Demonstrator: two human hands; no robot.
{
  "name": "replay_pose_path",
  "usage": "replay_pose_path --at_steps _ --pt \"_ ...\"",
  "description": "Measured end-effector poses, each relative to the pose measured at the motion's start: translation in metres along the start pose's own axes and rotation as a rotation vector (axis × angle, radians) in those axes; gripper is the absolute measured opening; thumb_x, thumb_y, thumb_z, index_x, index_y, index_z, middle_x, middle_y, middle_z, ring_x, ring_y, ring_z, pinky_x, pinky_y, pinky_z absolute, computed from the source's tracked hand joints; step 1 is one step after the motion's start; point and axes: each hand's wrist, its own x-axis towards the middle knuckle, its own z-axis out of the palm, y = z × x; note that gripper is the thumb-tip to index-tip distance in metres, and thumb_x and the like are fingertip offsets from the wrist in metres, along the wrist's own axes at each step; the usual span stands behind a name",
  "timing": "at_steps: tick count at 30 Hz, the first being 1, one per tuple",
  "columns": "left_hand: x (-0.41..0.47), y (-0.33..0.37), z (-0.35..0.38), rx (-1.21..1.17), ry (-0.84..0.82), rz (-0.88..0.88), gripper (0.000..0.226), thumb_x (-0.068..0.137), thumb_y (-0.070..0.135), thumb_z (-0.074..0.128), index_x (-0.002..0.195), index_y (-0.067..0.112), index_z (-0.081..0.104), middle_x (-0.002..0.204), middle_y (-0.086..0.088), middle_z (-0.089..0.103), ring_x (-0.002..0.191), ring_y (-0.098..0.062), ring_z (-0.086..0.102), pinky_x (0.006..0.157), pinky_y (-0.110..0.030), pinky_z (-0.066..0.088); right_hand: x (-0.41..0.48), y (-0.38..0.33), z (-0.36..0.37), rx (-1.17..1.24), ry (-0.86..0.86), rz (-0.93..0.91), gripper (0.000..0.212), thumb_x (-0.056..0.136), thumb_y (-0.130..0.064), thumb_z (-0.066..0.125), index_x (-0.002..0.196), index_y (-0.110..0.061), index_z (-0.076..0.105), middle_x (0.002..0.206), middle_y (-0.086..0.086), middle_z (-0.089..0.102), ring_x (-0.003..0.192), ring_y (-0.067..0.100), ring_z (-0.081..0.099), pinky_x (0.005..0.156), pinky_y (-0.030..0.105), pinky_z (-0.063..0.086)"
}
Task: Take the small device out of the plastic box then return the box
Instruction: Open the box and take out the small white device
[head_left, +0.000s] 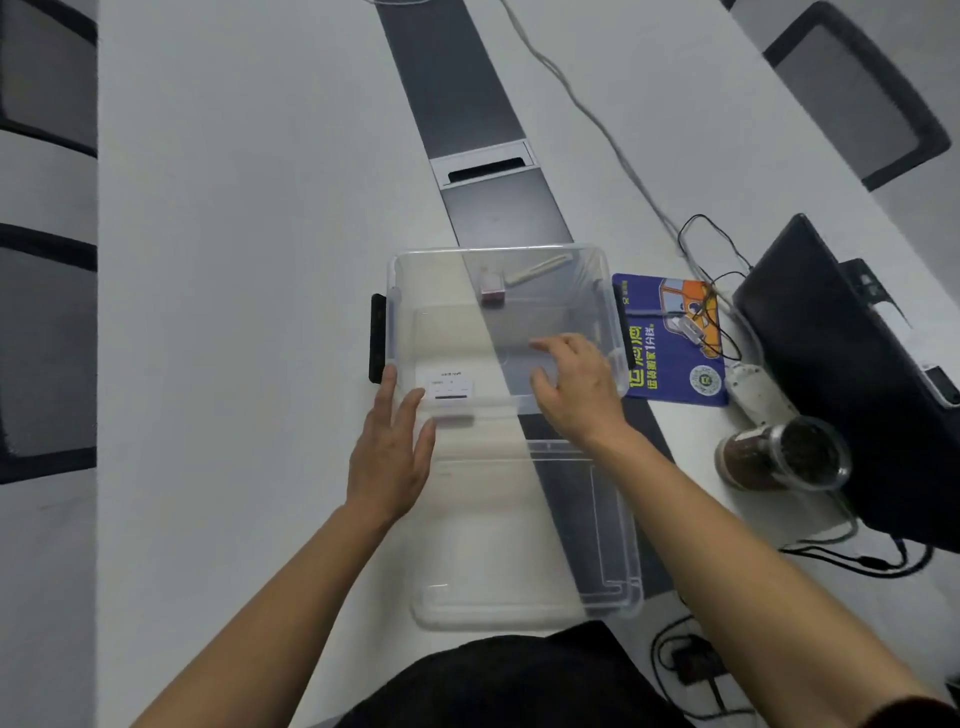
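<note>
A clear plastic box (405, 291) with black side latches stands open on the white table. A small reddish device (491, 288) lies inside near its far wall, next to a pale flat stick (537, 269). The box's clear lid (524, 545) lies flat on the table between the box and my body. My left hand (392, 449) rests open against the box's near left corner. Over the box's near right rim, my right hand (576, 387) has its fingers spread inside and holds nothing.
A blue printed mouse pad (670, 374) with thin black cables lies right of the box. Beyond it are a white mouse (753, 389), a clear jar of dark grains (784, 454) and a black laptop (831, 364). A dark strip with a cable hatch (485, 166) runs down the table.
</note>
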Motion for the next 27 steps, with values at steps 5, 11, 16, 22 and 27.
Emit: replay_pose_path --at_steps 5,11,16,22,27 --pt "0.003 -0.003 0.003 -0.025 0.067 0.011 0.037 0.1 0.029 0.054 0.131 0.011 0.062 0.167 -0.004 0.024 0.129 -0.03 0.056 0.083 -0.043 0.059 0.056 -0.018 0.028 0.055 -0.546 0.069 0.042 0.095 -0.027 0.051 0.136 -0.019 0.056 0.13 0.005 0.063 0.119 0.022 0.058 0.101 0.035 0.045" --pt "0.009 -0.005 -0.004 -0.024 0.083 0.033 0.026 0.095 0.023 0.066 0.118 0.012 0.071 0.155 -0.012 0.044 0.099 -0.029 0.068 0.072 -0.034 0.057 0.09 -0.033 0.073 -0.09 -0.739 0.01 0.046 0.097 -0.029 0.053 0.141 -0.015 0.052 0.139 0.007 0.059 0.124 0.025 0.055 0.102 0.032 0.04" --pt "0.011 -0.003 -0.007 -0.015 0.11 0.058 0.026 0.093 0.024 0.065 0.116 0.013 0.072 0.151 -0.015 0.048 0.09 -0.027 0.069 0.073 -0.024 0.048 0.101 -0.038 0.094 -0.175 -0.763 -0.018 0.059 0.09 -0.046 0.059 0.14 -0.016 0.054 0.138 0.01 0.057 0.122 0.028 0.057 0.102 0.037 0.045" --pt "0.012 -0.001 -0.011 -0.013 0.077 0.045 0.028 0.094 0.026 0.065 0.117 0.012 0.073 0.15 -0.016 0.05 0.095 -0.028 0.07 0.075 -0.027 0.052 0.105 -0.031 0.08 -0.078 -0.776 0.018 0.053 0.084 -0.047 0.071 0.126 -0.014 0.067 0.121 0.005 0.067 0.102 0.02 0.061 0.087 0.031 0.049" --pt "0.013 0.006 -0.023 -0.037 0.031 -0.026 0.038 0.094 0.034 0.06 0.125 0.014 0.069 0.149 -0.008 0.052 0.117 -0.026 0.064 0.081 -0.032 0.054 0.079 -0.03 0.042 0.009 -0.536 0.0 0.039 0.083 -0.04 0.074 0.116 -0.02 0.07 0.105 0.001 0.06 0.096 0.02 0.06 0.081 0.034 0.05"
